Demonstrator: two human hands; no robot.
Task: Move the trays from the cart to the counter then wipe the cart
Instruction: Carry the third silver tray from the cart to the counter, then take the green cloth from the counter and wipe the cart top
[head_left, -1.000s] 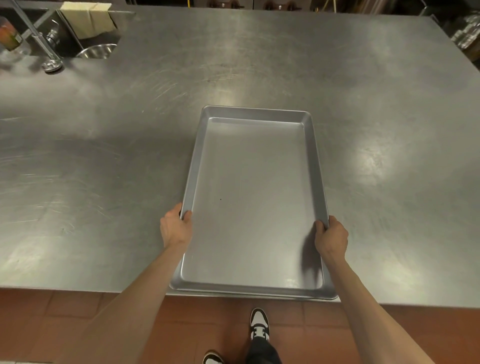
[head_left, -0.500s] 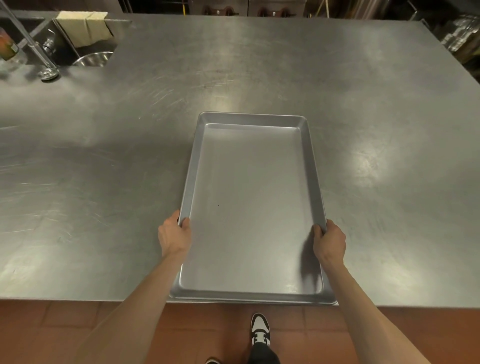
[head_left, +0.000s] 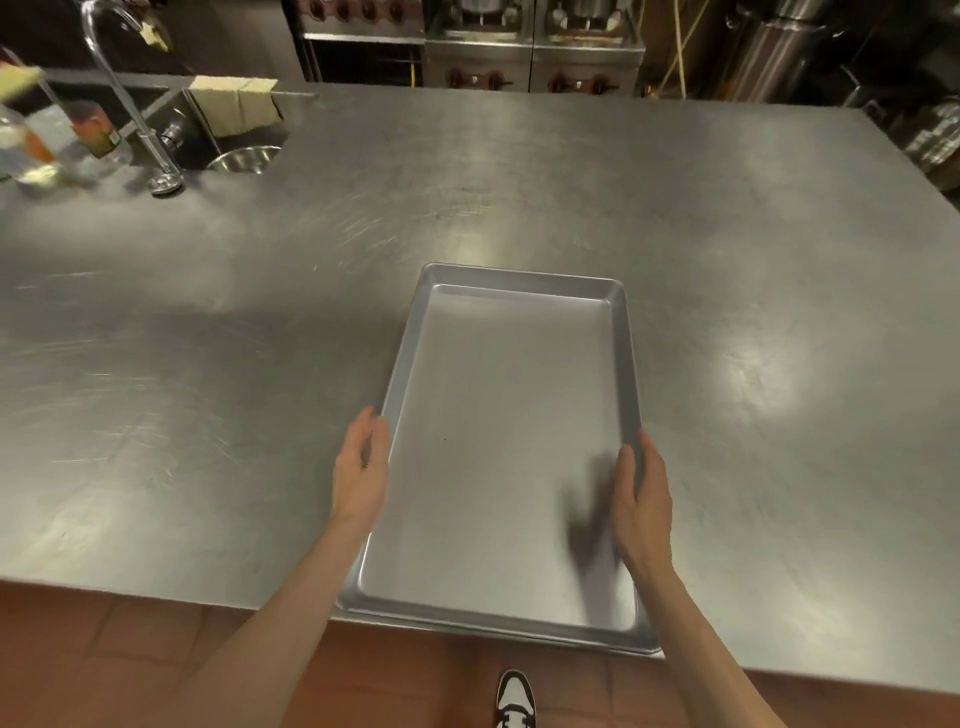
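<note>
- The tray (head_left: 506, 447) now lies flat on the counter (head_left: 208, 364), its 6 o'clock end just past the edge.
- The left hand (head_left: 361, 470) and right hand (head_left: 641, 491) have loosened; each grip is wide, fingers straight beside the rims (still touching, it seems).
- This tray looks delivered.

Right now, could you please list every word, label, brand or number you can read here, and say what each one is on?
No text can be read.
Bottles beside the faucet: coloured labels, too blurred to read.
Tray, counter and the appliances behind it: no visible lettering.
</note>
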